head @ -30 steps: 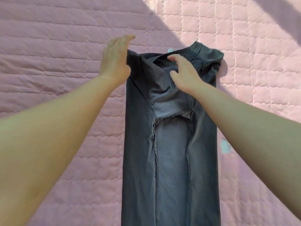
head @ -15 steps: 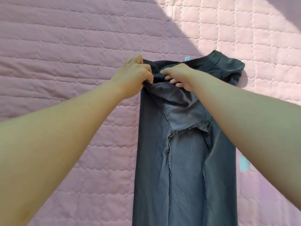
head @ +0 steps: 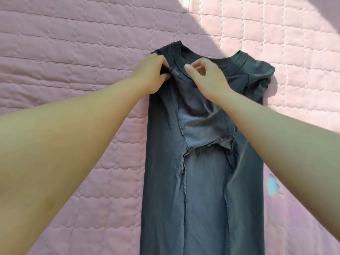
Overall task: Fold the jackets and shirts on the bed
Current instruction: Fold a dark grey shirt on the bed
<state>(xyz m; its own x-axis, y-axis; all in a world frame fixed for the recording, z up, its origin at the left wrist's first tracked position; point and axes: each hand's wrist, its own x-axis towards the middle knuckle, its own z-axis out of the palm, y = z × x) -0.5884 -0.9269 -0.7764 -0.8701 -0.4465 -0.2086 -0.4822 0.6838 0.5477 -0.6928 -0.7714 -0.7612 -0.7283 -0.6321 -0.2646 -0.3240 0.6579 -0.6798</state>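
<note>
A: The dark shirt (head: 202, 181) lies lengthwise on the pink quilt (head: 73, 43), both sides folded in, seams showing.
B: Left hand (head: 150, 74) pinches a fold of cloth just beside the collar (head: 237, 63)!
A: Right hand (head: 207, 78) is curled at the neckline. Whether it grips cloth, I cannot tell.

The person's forearms are bare from frame edge to wrist. The left hand (head: 150, 76) and right hand (head: 207, 80) are bare too, one short pale nail showing.
</note>
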